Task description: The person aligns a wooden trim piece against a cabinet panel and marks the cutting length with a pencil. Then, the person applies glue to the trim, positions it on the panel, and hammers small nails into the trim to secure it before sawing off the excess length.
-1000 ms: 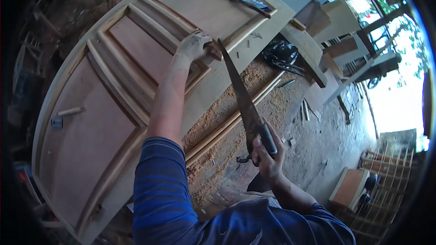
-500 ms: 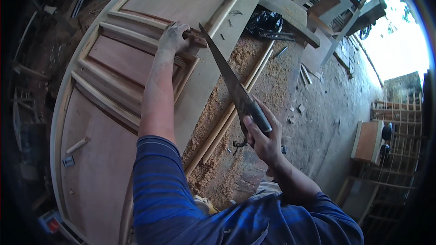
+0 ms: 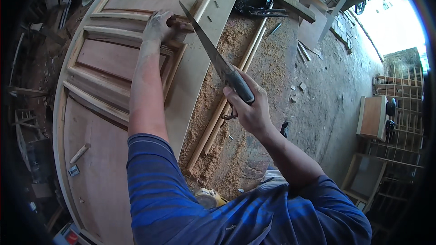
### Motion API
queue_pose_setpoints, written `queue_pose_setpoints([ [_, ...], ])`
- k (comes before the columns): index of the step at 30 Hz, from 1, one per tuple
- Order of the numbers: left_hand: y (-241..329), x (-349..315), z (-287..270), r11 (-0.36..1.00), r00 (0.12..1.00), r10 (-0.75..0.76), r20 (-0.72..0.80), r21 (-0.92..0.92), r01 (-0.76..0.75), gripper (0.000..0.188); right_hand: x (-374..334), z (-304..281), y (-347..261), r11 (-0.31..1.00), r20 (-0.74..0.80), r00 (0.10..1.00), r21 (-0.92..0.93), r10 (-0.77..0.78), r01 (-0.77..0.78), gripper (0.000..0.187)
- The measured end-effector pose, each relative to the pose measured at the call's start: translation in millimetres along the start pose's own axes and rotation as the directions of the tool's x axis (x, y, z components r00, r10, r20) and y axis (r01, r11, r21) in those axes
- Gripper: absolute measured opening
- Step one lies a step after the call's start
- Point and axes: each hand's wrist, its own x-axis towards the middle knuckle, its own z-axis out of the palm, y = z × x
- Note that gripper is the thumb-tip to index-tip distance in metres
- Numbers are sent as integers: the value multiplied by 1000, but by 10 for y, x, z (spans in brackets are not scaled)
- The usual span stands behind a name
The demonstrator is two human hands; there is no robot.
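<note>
In my right hand (image 3: 251,102) is a handsaw (image 3: 210,49), its dark handle wrapped by my fingers and its tapered blade slanting up to the left. The saw's tip is beside a short reddish-brown wooden piece (image 3: 181,24). My left hand (image 3: 156,26) is closed around that piece and presses it down over the frame of a large panelled wooden door (image 3: 102,172). Light wooden mouldings (image 3: 116,31) run across the door beside the hand. Part of the wooden piece is hidden by my left fingers.
Sawdust (image 3: 209,159) covers the bench right of the door, where long wooden strips (image 3: 218,117) lie. A black plastic bag (image 3: 254,1) and pliers (image 3: 272,12) are at the far end. A short wooden peg (image 3: 80,153) rests on the door. A yellow tool (image 3: 210,197) is near my body.
The whole view has shifted, so the door and bench appear further left and higher. My right hand has moved slightly up and left with the saw. The left hand keeps its hold.
</note>
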Motion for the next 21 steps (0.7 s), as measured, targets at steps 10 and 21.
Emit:
queue_pose_setpoints([
  [10,39,51,-23,999,999,-11,39,37,10,54,265,125,69,994,-65,992,-14,-106,105,61],
  [21,21,23,25,999,999,12,-36,49,-11,50,145,79,213,998,-19,999,40,-41,42,55],
])
